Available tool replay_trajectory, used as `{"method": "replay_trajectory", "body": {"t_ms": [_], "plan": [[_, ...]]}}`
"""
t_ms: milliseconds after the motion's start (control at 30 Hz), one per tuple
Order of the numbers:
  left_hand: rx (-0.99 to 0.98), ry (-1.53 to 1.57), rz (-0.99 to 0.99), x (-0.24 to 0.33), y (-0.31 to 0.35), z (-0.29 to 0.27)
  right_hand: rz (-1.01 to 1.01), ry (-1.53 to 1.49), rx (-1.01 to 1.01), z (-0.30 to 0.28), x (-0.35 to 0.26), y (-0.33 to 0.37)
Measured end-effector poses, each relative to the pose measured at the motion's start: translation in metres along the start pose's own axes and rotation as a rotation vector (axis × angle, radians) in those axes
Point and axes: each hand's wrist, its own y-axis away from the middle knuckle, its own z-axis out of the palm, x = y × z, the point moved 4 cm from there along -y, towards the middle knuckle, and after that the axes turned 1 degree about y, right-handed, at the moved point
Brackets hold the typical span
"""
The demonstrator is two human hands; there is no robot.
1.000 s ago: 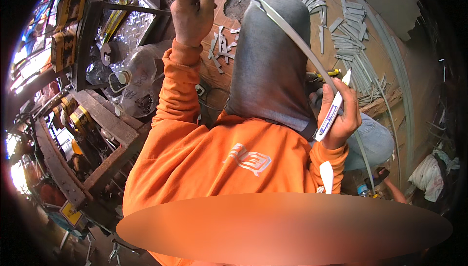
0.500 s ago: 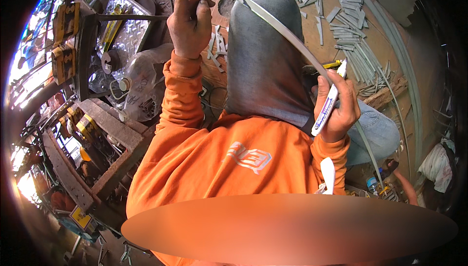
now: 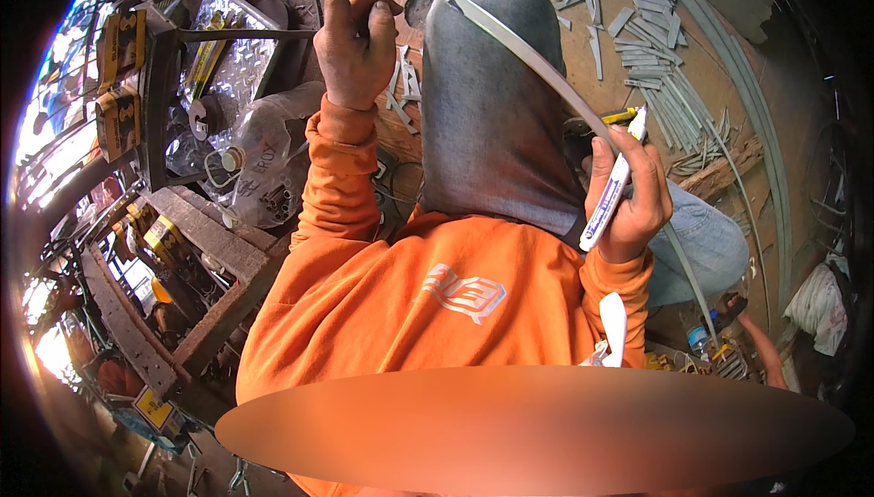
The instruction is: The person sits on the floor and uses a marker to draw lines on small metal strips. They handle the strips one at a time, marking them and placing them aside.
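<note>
A long thin grey-white strip (image 3: 537, 62) curves over my denim-covered knee (image 3: 492, 87), from the top edge down to the right. At its far end my left hand (image 3: 358, 51) is raised; the index fingertip meets the strip's edge, while thumb and other fingers stand apart, loosely bent. My right hand (image 3: 648, 201) closes around a white marker pen (image 3: 608, 204), its tip pointing up and away. The strip also runs through this hand, under the thumb and fingers, and its lower part (image 3: 689, 269) continues past my other leg. Dark marks show along the strip's far part.
Cut strip pieces (image 3: 651, 33) lie in piles on the floor at far right, with long strips (image 3: 760, 124) beside them. A wooden piece (image 3: 724, 169) lies nearby. At left are a clear plastic container (image 3: 264, 165) and a rusty metal frame (image 3: 214, 233). Another person's arm (image 3: 763, 351) shows lower right.
Both hands keep nearly the same place and hold. The other person's arm at the lower right has shifted slightly.
</note>
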Motion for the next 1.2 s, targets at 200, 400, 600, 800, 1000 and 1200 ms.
{"method": "replay_trajectory", "body": {"t_ms": [200,400,600,800,1000,1200], "plan": [[-0.001,-0.063,0.041,0.0,0.0,0.003,-0.074,0.021,0.029,0.0,-0.003,-0.005],[-0.02,-0.067,0.064,-0.003,0.0,0.003,-0.091,0.018,0.05,0.0,-0.001,-0.004],[0.15,0.252,-0.039,0.013,0.002,0.007,-0.03,0.014,0.003,-0.003,-0.003,-0.005],[0.137,0.898,-0.543,0.076,0.035,0.03,0.266,-0.348,-0.112,-0.01,-0.002,-0.014],[0.081,1.123,-0.701,0.1,0.049,0.05,0.158,-0.447,-0.186,0.009,-0.007,-0.036],[0.094,1.084,-0.574,0.084,0.04,0.035,0.135,-0.457,-0.185,0.029,-0.014,-0.053]]}}
